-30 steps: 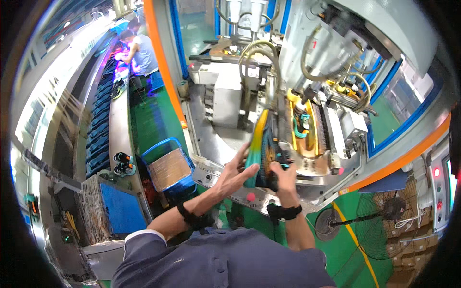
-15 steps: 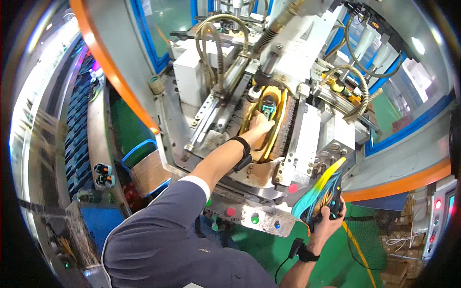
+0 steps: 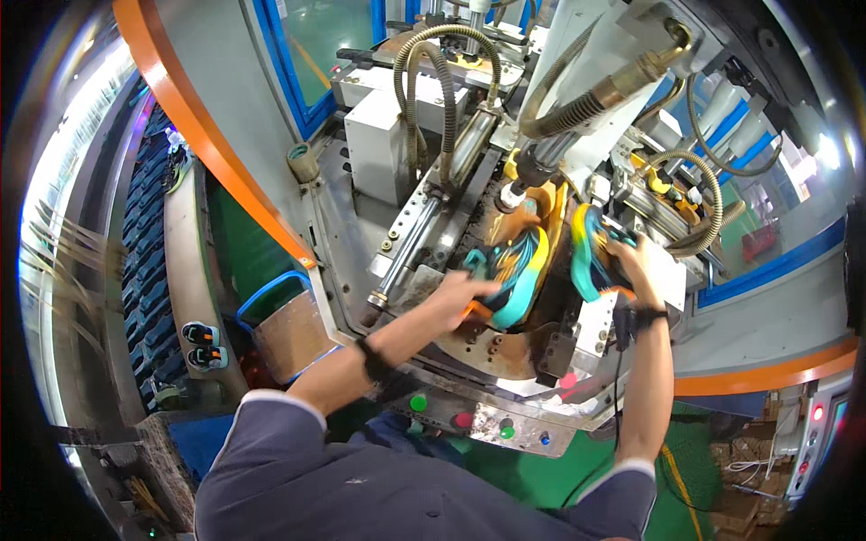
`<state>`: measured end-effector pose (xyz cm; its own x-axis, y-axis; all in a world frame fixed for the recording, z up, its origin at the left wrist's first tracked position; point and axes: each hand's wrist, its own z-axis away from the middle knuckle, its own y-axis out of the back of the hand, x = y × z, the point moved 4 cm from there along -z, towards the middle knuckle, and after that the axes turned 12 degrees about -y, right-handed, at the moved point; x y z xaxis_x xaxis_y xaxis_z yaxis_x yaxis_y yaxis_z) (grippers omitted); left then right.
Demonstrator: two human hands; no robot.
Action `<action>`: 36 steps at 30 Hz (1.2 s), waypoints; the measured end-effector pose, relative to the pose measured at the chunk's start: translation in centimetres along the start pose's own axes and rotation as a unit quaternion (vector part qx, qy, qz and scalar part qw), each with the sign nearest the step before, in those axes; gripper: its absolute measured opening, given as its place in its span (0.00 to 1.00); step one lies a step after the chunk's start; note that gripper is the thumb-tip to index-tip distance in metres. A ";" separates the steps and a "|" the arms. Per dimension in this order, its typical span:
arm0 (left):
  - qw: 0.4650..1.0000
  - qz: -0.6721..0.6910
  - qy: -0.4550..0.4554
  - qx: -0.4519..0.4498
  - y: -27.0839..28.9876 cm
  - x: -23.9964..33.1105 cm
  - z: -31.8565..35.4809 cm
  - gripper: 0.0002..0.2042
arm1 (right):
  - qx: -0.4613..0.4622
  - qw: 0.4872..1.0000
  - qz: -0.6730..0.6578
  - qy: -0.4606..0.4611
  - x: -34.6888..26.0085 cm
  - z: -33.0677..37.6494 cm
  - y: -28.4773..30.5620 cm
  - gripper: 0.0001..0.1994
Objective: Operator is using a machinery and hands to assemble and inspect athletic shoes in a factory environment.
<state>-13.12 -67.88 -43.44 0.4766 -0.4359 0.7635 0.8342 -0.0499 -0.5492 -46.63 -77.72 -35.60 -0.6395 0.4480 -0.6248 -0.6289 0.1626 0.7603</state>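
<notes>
My left hand [image 3: 456, 300], somewhat blurred, is closed on the near end of a shoe [image 3: 526, 278] with a teal and yellow sole. The shoe is tilted on its side over the near part of the press's yellow-lined cradle [image 3: 561, 216]. To its right, my right hand [image 3: 637, 263] grips a second shoe [image 3: 588, 256], teal, yellow and black, held up beside the cradle. A gap separates the two shoes. Behind them, a metal press rod [image 3: 541, 160] with a white tip slants down at the cradle's far end. My right fingers are partly hidden behind the shoe.
Coloured buttons [image 3: 507, 433] line the machine's front edge. An orange-edged guard [image 3: 207, 153] curves along the left, beyond which a conveyor [image 3: 194, 261] carries a pair of shoes [image 3: 204, 346]. A blue-framed stool [image 3: 293, 334] stands at lower left. A control panel [image 3: 819, 437] is at far right.
My left hand has drawn back from inside the cradle, bringing a shoe up and nearer. The right hand has risen from the lower right to the press with its shoe.
</notes>
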 end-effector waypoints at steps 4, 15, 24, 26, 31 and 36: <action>0.995 -0.040 -0.082 0.024 5.9 2.1 12.7 0.25 | -0.046 0.992 0.105 0.048 -7.6 -2.1 -11.4 0.25; 0.895 -0.020 -0.257 0.364 13.9 0.9 38.7 0.23 | 0.163 0.975 0.142 0.052 -8.9 0.6 -23.1 0.23; 0.838 0.069 -0.200 0.503 13.9 -10.2 44.7 0.18 | -0.215 0.827 -0.102 0.509 -5.1 35.6 -23.3 0.05; 0.836 0.072 -0.201 0.506 13.5 -12.5 45.8 0.17 | -0.261 0.811 -0.015 0.524 -0.4 37.6 -29.9 0.05; 0.842 0.060 -0.156 0.512 11.4 -17.3 51.5 0.21 | -0.282 0.789 0.112 0.535 6.1 36.3 -39.2 0.06; 0.753 0.084 -0.150 0.635 11.6 -23.1 58.2 0.19 | -0.258 0.763 0.097 0.585 6.0 37.0 -39.6 0.06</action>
<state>1.68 -6.06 -47.69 0.4870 -0.1091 0.8666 0.2573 0.9661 -0.0230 -9.19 -48.97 -62.86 -0.5098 -0.7205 -0.4700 -0.3695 -0.3100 0.8760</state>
